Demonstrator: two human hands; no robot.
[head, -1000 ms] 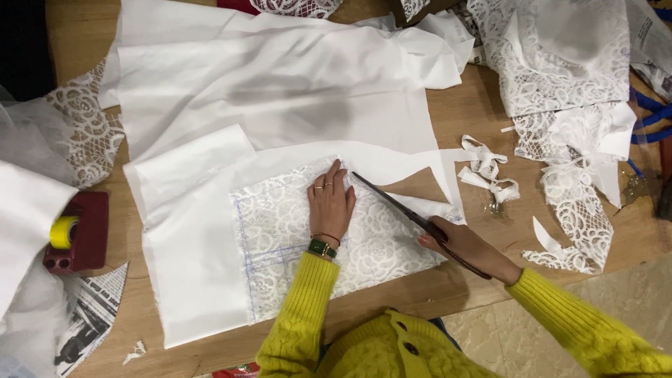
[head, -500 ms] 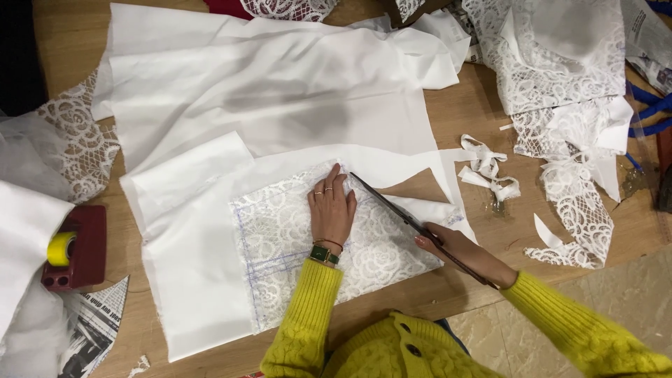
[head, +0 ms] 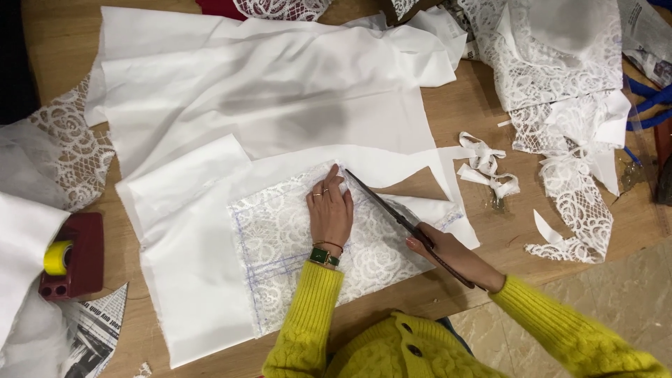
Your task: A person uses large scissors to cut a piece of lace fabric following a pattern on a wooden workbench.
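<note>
My left hand (head: 330,210) lies flat, fingers together, on a white lace panel (head: 294,245) that rests on plain white fabric (head: 203,280). It presses the fabric down just left of the cut. My right hand (head: 448,253) grips the handles of long dark scissors (head: 392,210), whose blades point up-left toward my left fingertips. Blue drawn lines mark the lace's edges. A wedge of bare wood (head: 413,187) shows where the fabric is parted beside the blades. Both sleeves are yellow knit.
A large sheet of white fabric (head: 266,91) covers the wooden table (head: 476,112) behind. Lace pieces (head: 560,63) and cut scraps (head: 486,168) lie at the right. A dark red holder with yellow tape (head: 70,255) and newspaper (head: 91,336) sit at the left. The table's edge is near my body.
Both hands and the scissors hold nearly the same place on the fabric. The view has drifted slightly, so the table's contents sit a little lower and to the right.
</note>
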